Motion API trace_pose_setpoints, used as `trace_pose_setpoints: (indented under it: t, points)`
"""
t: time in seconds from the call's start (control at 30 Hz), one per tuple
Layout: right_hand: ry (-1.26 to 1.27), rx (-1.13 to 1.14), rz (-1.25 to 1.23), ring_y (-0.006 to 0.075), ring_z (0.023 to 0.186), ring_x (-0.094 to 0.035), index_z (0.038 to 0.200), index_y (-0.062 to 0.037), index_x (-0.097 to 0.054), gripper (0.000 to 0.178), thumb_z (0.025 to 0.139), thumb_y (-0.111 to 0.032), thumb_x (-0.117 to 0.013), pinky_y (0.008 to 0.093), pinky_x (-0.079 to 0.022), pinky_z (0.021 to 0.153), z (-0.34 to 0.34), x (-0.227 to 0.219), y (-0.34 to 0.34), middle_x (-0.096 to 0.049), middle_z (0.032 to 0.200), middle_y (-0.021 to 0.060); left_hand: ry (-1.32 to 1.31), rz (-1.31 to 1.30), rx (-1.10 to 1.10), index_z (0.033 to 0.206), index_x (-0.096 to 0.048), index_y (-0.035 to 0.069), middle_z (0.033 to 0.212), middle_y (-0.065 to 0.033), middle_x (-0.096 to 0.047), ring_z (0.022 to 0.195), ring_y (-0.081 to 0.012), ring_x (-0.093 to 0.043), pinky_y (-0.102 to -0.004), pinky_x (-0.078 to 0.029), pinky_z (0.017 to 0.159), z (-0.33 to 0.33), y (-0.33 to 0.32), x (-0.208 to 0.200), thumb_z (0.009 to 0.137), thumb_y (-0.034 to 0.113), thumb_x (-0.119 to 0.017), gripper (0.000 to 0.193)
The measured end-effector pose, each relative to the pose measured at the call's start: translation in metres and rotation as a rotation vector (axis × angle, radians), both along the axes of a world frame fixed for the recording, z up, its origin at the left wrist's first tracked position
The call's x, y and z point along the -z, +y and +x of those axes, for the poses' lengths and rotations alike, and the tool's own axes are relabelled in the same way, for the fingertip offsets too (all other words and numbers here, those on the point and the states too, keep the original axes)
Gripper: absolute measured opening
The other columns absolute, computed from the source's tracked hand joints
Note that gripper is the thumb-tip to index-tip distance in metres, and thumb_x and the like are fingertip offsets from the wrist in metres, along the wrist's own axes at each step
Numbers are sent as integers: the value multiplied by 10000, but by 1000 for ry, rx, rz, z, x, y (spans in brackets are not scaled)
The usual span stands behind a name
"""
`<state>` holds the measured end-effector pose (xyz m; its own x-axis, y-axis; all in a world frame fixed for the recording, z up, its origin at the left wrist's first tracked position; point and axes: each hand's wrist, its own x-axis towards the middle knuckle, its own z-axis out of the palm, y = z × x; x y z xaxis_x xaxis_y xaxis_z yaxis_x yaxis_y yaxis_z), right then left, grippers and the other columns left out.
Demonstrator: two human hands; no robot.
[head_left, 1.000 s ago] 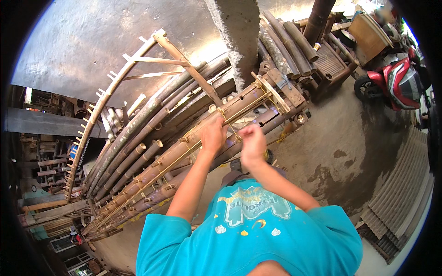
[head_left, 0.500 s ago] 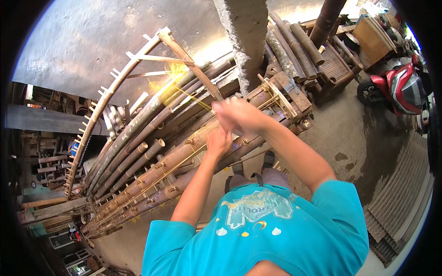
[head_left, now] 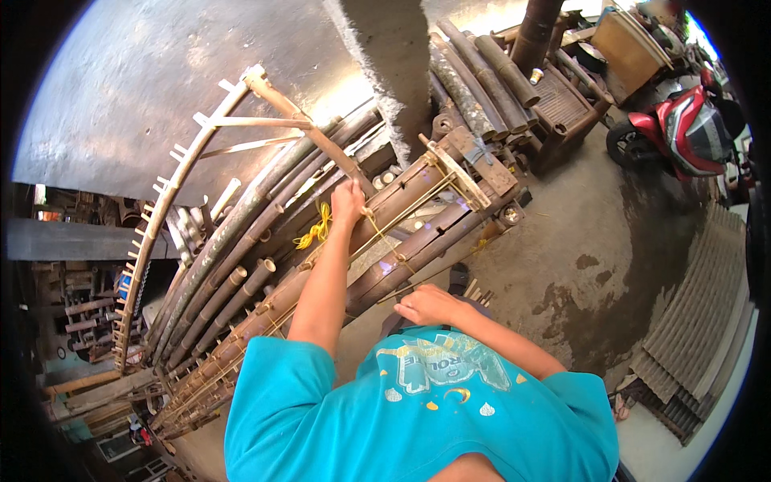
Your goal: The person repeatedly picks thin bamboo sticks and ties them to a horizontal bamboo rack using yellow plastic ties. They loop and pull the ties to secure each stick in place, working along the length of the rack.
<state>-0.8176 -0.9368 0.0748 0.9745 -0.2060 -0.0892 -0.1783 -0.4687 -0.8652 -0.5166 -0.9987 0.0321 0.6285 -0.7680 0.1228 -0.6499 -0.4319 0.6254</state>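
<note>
My left hand (head_left: 348, 202) is closed at the foot of a slanted wooden post (head_left: 312, 132), where yellow cord shows on both sides of it. A looped bundle of yellow cord (head_left: 315, 227) hangs just left of that hand. From its right side a thinner strand (head_left: 381, 231) slants down across two thick bamboo tubes (head_left: 401, 269). Close to my belly, my right hand (head_left: 426, 305) is curled shut. What its fingers hold, if anything, is hidden.
A curved wooden frame with pegs (head_left: 165, 193) rises on the left. Stacked bamboo poles (head_left: 241, 197) lie behind the tubes. A rough concrete pillar (head_left: 385, 72) stands ahead. To the right are a red motorbike (head_left: 683, 136) and corrugated sheets (head_left: 691, 297).
My hands were together over the tubes and are now apart. The left moved up and left to the post; the right drew back toward my belly. The airborne yellow cord now hangs bundled.
</note>
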Motion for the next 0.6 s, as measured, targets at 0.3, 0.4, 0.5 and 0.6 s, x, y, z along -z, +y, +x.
trace_pose_setpoints:
  t: [0.3, 0.4, 0.5, 0.6]
  points:
    - [-75, 901, 412, 246, 890, -601, 964, -43, -600, 152, 877, -166, -585, 382, -495, 819, -68, 105, -88, -631, 967, 128, -12, 299, 287, 1016, -690, 48, 939, -224, -682, 901, -398, -657, -467, -510, 815, -128, -56, -85, 920, 320, -569, 313]
    - [-536, 1097, 1881, 231, 1005, -551, 1157, -82, -560, 292, 880, -172, -578, 390, -464, 908, -80, 85, -122, -564, 1065, 103, 36, 121, 179, 961, -631, 55, 787, -178, -669, 827, -373, -646, -472, -448, 789, -180, -57, -48, 863, 155, -615, 140]
    - [-757, 1459, 1803, 208, 999, -499, 1086, -80, -538, 200, 921, -192, -518, 371, -420, 954, -71, -19, -116, -518, 1064, 107, -48, 37, 131, 940, -632, 68, 746, -161, -664, 765, -351, -646, -450, -404, 798, -191, -50, -41, 864, 140, -606, 107]
    - [-1039, 1400, 754, 188, 902, -522, 925, -75, -512, 171, 973, -222, -440, 349, -428, 931, -33, -48, -114, -538, 907, 78, -106, 73, 96, 940, -622, 84, 802, -165, -673, 798, -367, -635, -430, -361, 801, -198, -56, -41, 870, 166, -599, 111]
